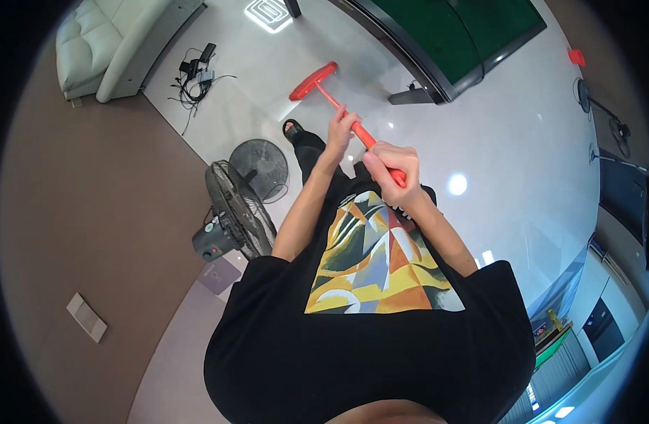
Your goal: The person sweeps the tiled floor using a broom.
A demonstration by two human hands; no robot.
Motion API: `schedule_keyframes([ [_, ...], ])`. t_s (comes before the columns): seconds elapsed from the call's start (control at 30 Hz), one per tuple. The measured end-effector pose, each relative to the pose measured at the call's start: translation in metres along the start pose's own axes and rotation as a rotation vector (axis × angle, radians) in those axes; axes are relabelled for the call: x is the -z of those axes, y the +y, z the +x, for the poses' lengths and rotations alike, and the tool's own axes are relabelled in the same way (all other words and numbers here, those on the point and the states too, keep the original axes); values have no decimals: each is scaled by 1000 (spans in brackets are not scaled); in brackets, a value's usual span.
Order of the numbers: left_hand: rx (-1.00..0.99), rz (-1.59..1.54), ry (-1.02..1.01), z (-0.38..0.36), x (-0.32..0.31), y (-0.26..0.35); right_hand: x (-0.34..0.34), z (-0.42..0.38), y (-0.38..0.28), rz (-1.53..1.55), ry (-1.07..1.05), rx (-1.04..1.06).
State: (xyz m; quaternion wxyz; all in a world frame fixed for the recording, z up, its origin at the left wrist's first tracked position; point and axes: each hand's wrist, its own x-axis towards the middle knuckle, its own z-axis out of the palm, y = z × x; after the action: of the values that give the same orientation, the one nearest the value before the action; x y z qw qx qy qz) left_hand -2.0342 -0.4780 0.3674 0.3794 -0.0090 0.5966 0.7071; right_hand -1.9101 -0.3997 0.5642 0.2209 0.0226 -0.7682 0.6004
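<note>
A red long-handled tool [362, 134] is held aslant in front of the body, above a glossy pale floor [444, 233]; its smooth head [314, 80] is elongated with rounded ends, and is joined to a thin shaft that thickens into a rounded grip; whether the floor is touched by the head cannot be told. The shaft is grasped by the curled fingers of the left hand [343, 131], nearer the head; the grip is enclosed by the clenched fingers of the right hand [395, 169], with its blunt end showing beside the palm. A black cloth shirt [367, 346] is worn, printed with angular patches of yellow, orange and grey; a dark sandal [292, 130] is seen below the head. To the left, a fan [240, 210] with a wire cage is set near tangled black cables [192, 86]; beyond these, a cream, softly creased sofa [91, 44] is seen, leather-like in sheen; at the upper right, a green, matt surface is framed by the glossy dark rim of a table [432, 83].
</note>
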Motion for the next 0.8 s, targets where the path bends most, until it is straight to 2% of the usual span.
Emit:
schedule_keyframes([
  [0.07, 42, -56, 32, -43, -58, -29, 45, -47, -17, -33, -38, -25],
  [0.13, 183, -150, -71, -78, -107, -40, 83, -82, -30, -7, -26, -47],
  [0.23, 154, -128, -54, -102, -149, -72, 122, -123, -38, 15, -13, -53],
  [0.3, 139, -122, -54, -107, -159, -89, 129, -132, -37, 11, -21, 21],
  [0.37, -27, -167, 47, -104, -159, -98, 121, -129, -40, 13, -22, 123],
  [0.47, 45, -280, 56, -96, -137, -84, 105, -115, -51, 23, -45, 97],
  [0.5, 50, -244, 85, -97, -135, -73, 98, -112, -46, 38, 14, 113],
  [0.67, -4, -162, 4, -79, -141, -56, 98, -117, -36, -36, 134, 154],
  [0.7, -62, -181, -29, -71, -142, -57, 98, -116, -34, -59, 132, 150],
  [0.73, -120, -202, -62, -60, -143, -57, 93, -115, -33, -42, 225, 163],
  [0.8, -76, -204, -81, -51, -149, -57, 89, -120, -36, -15, 279, 121],
])
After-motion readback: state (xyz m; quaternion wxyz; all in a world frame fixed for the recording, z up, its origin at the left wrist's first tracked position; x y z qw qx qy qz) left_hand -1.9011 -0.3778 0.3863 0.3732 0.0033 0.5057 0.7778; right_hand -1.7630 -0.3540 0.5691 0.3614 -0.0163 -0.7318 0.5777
